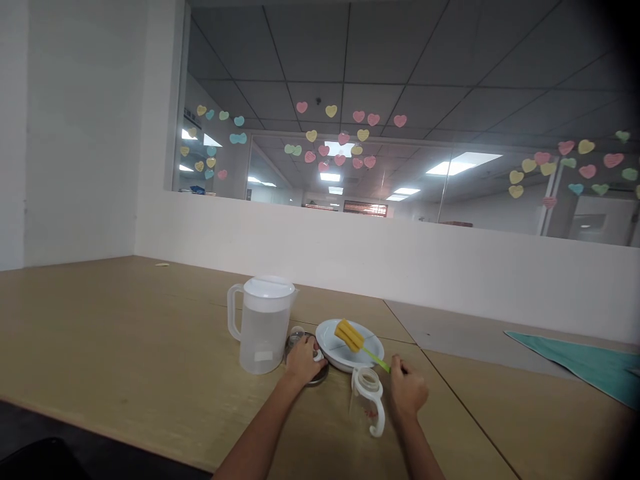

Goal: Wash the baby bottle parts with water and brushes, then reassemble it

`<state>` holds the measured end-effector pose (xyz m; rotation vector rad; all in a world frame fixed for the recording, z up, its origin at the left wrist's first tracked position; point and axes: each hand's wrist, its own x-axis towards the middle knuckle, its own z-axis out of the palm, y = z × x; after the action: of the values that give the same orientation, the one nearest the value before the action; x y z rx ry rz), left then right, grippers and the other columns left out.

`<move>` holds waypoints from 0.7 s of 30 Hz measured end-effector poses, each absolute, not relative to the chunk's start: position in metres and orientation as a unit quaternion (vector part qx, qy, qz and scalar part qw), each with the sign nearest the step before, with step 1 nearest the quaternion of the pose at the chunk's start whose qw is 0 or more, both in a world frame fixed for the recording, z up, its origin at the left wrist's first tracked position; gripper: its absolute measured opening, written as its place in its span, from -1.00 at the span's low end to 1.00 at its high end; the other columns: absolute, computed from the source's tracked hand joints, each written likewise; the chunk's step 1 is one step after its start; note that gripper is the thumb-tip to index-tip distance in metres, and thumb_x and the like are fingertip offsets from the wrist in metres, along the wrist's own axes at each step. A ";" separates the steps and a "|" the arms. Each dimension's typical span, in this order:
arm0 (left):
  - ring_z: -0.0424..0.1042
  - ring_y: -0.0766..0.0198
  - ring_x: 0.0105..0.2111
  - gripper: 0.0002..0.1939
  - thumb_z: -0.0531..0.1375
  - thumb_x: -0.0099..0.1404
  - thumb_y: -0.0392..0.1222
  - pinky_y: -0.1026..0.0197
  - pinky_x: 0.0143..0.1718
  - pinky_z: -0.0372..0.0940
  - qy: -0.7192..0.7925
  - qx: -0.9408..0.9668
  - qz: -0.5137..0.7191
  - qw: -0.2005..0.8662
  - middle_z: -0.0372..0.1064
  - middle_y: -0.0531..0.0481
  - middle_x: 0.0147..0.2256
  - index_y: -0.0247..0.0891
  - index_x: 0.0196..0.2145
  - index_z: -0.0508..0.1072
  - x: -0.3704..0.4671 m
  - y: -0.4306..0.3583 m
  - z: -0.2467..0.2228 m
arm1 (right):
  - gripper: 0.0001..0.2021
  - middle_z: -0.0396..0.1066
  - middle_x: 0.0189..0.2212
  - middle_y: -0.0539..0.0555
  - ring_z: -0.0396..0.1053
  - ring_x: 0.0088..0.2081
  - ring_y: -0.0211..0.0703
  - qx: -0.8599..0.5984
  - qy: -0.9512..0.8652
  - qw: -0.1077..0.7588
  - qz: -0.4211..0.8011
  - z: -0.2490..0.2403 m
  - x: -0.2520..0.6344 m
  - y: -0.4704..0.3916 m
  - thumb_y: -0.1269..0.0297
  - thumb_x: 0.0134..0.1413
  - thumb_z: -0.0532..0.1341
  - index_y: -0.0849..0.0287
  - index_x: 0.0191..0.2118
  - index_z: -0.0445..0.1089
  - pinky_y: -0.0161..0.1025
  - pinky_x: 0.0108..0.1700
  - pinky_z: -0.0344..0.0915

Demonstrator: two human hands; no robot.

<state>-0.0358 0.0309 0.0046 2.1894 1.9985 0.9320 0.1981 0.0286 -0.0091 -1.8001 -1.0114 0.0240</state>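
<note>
My right hand [409, 390] is closed round the green handle of a yellow sponge bottle brush [350, 335]. The brush's sponge head is over the white bowl [327, 353]. Just left of that hand stands a clear glass pot [361, 408] with a white collar and handle, its mouth uncovered. My left hand [301, 361] is over a dark round metal tray [320, 379], fingers bent round a small white piece [318, 355] whose kind I cannot make out. A small clear glass item [297, 333] is on the tray behind those fingers.
A translucent lidded plastic pitcher [265, 333] stands left of the tray. A teal cloth [580, 363] lies at the right of the wooden table [150, 353]. The table meets a white wall with a window above. A dark chair [43, 460] shows at the lower left.
</note>
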 end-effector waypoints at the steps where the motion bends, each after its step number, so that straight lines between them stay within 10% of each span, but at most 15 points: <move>1: 0.35 0.15 -0.15 -0.69 0.21 0.08 -0.01 0.20 -0.16 0.19 0.644 0.705 0.295 0.016 0.34 -0.06 -0.16 -0.22 -0.25 0.36 -0.036 0.031 0.004 | -0.58 0.47 -0.53 0.21 0.27 -0.54 -0.10 -0.748 -0.421 0.513 0.007 -0.009 0.198 0.029 0.08 0.03 -0.01 0.19 -0.54 0.50 -0.28 -0.50 -0.04; 21: 0.34 0.07 -0.11 -0.76 0.02 0.23 -0.19 0.10 -0.11 0.17 0.691 0.674 0.256 -0.042 0.39 -0.18 -0.16 -0.29 -0.23 0.42 -0.034 0.024 0.015 | -0.60 0.47 -0.51 0.20 0.28 -0.51 -0.08 -0.757 -0.424 0.498 0.018 -0.007 0.198 0.027 0.10 0.06 0.01 0.18 -0.50 0.51 -0.28 -0.48 -0.01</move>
<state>-0.0344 0.0242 0.0153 2.1766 2.2312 0.8275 0.1978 0.0273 -0.0071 -1.8321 -1.0256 0.0429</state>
